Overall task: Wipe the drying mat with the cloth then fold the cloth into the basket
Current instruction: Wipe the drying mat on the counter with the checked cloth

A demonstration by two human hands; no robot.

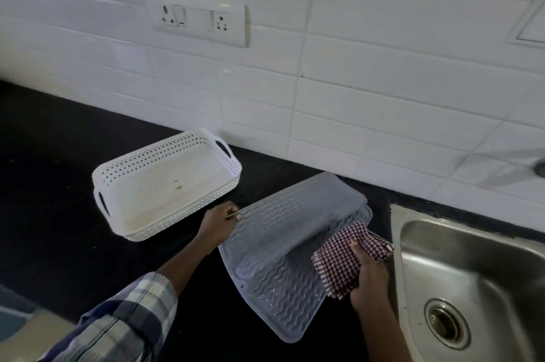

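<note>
The grey, wavy-ribbed silicone drying mat (274, 258) lies on the black stone table (59, 214) at about 6 o'clock in the view, slanted so its near corner points to 6 o'clock and its far end to 12 o'clock; the far part is folded or rolled back over itself, making a raised hump across the middle. Nearest, at 7 o'clock, a checked blue-and-white shirt sleeve (124, 320) covers the left forearm. At 5 o'clock the right hand (370, 276) is closed around a bunched maroon-and-white checked cloth (342, 261), which rests on the mat's right edge, just beside the steel sink (477, 273) that fills the 4 o'clock corner with its round drain. Farther in, the left hand (219, 223) sits at the mat's left edge with fingers curled down on the rim; whether it pinches the mat or only presses it cannot be told. Beyond that hand, at 10 o'clock, stands a white perforated plastic basket (118, 181) with cut-out handles, near the mat but apart from it. Farthest, at 12 o'clock, a white tiled wall (383, 81) carries a white switch and socket plate (197, 18).
</note>
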